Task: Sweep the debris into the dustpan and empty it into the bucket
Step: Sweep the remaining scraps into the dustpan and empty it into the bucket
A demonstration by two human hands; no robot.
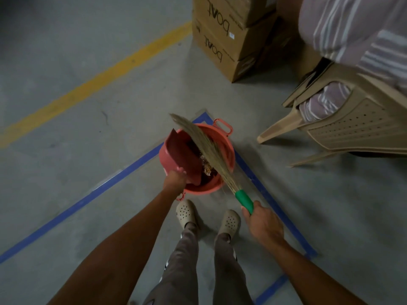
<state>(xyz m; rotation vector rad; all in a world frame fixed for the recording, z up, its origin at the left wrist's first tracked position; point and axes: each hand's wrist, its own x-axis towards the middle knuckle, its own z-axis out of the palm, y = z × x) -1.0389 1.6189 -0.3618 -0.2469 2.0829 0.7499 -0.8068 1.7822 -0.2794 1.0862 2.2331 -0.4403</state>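
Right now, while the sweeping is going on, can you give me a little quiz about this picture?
1. True or false: nobody is holding the dustpan.
2. Pick one: the broom handle that the right hand grips is A) red, B) green, C) yellow.
3. Fill the gap: the debris lies inside the pink ____.

Key: 1 false, the left hand grips it, tilted over the bucket; 2 B; 3 bucket.
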